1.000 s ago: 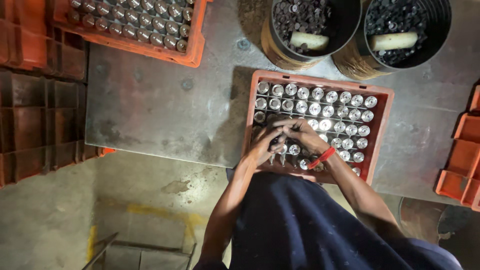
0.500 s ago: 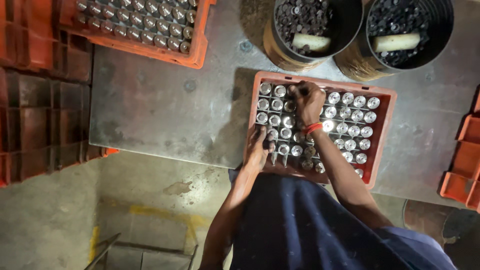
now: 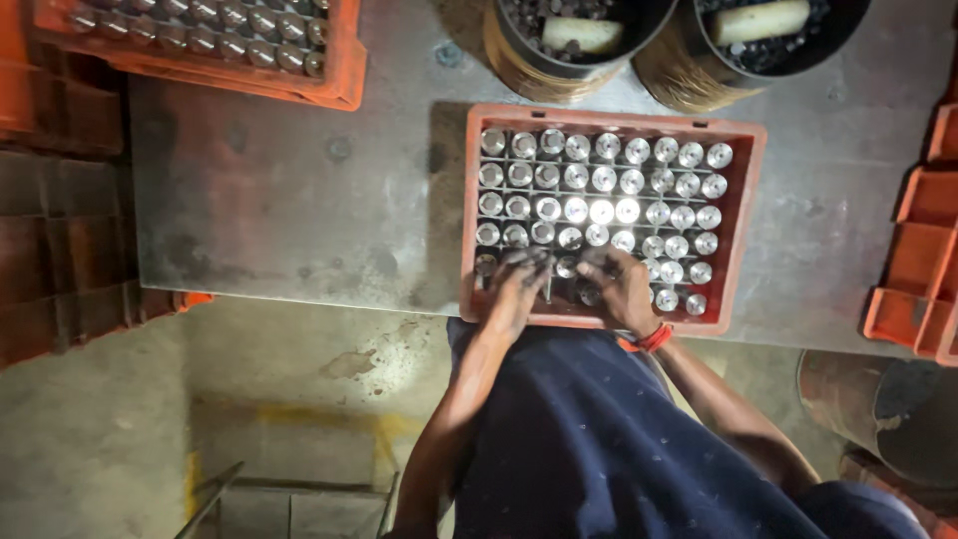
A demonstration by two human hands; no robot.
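Both hands work low in the near rows of an orange crate (image 3: 743, 215) that sits on the tabletop (image 3: 289, 200). From the head camera, the left hand (image 3: 519, 289) lies palm down with fingers curled over the shiny metal cylinders (image 3: 599, 190) standing upright in the crate's grid; whether it pinches one I cannot tell. Just beside it, the right hand (image 3: 621, 287), with an orange wristband (image 3: 651, 339), has its fingers bent down among the same near-row cylinders, grip hidden.

That tabletop is a grey, stained metal sheet. At its far edge stand two dark buckets (image 3: 519, 60) filled with small dark parts, each with a pale cylinder lying on top. A second orange crate (image 3: 339, 85) of cylinders sits at the far left corner. Stacked orange crates (image 3: 55, 190) flank the left side, more on the right (image 3: 918, 260). Below is a worn concrete floor (image 3: 110, 429) with a faded yellow mark.
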